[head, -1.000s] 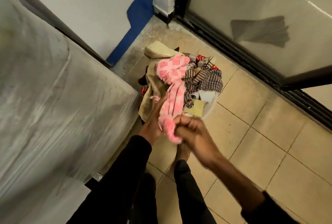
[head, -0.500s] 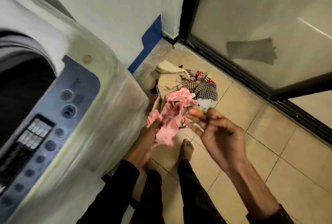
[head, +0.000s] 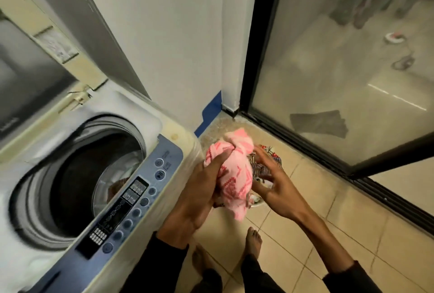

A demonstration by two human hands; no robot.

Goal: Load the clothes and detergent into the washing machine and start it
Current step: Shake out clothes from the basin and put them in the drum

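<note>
Tiled floor by glass door | washing machine, lid up, drum open | pink cloth bunched above floor, just right of machine | left hand clenched on cloth | right hand fingers spread, touching cloth | clothes pile behind hands.

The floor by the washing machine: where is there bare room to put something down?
Bare tiles lie open between the laundry pile and the glass door's black track. It is crowded beside the washing machine: the left hand grips a pink cloth, the right hand spreads over the pile, and bare feet stand below.
</note>
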